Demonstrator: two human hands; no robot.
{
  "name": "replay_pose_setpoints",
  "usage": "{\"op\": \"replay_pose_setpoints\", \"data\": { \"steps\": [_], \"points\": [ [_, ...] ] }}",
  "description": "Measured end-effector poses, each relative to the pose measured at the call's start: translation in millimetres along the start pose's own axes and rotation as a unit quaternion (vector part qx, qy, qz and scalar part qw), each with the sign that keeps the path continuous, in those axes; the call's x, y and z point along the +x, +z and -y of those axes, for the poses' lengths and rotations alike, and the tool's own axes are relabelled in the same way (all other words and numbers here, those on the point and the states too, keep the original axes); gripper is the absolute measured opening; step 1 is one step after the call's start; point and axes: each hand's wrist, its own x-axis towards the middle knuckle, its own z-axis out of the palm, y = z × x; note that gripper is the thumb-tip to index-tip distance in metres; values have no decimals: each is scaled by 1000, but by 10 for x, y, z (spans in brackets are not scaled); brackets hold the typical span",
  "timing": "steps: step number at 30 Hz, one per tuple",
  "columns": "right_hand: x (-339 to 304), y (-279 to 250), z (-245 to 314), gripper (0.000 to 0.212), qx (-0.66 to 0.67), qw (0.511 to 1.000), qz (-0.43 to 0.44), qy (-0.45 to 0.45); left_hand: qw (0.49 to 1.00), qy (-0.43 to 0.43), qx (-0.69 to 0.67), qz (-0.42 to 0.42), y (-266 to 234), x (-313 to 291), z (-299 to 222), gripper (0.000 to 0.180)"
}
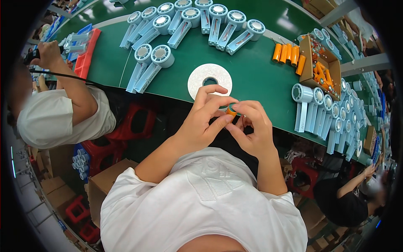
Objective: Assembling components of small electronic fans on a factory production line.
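Observation:
Both of my hands meet just off the table's near edge, pinching one small orange cylindrical battery (231, 110). My left hand (205, 113) is closed on it with thumb and fingers. My right hand (255, 128) is closed too, its fingertips at the battery's greenish end. A thin dark wire seems to hang by the right fingers; most of the battery is hidden. Just beyond my left fingers, a roll of white tape (196, 79) lies flat on the green table (184, 73).
Light blue handheld-fan housings (222, 27) lie along the far side, with more rows (312, 111) at right. Several orange batteries (284, 53) lie beside a cardboard box (309, 69) of wired ones. A red bin (88, 54) and a co-worker (67, 105) are at left.

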Motion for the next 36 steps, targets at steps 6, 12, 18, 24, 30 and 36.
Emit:
{"op": "replay_pose_setpoints", "data": {
  "steps": [6, 12, 18, 24, 30, 36],
  "points": [
    [-217, -47, -285, 45, 40, 995, -64, 58, 979, 54, 169, 96, -233, 212, -51, 45],
    [-250, -433, -414, 54, 302, 909, -195, 209, 842, 114, 508, 138, -819, 483, -82, 45],
    [-89, -387, -439, 56, 372, 888, -146, 227, 852, 167, 465, 172, -825, 502, -28, 40],
    [201, -277, -397, 56, 377, 898, 1, 226, 861, 253, 430, 100, -721, 512, 21, 47],
    [334, -387, -250, 55, 342, 916, 9, 209, 827, 239, 510, 10, -633, 500, 47, 50],
    [152, -82, -136, 58, 405, 887, 6, 220, 877, 183, 440, -54, -498, 597, 140, 50]
  ]
}}
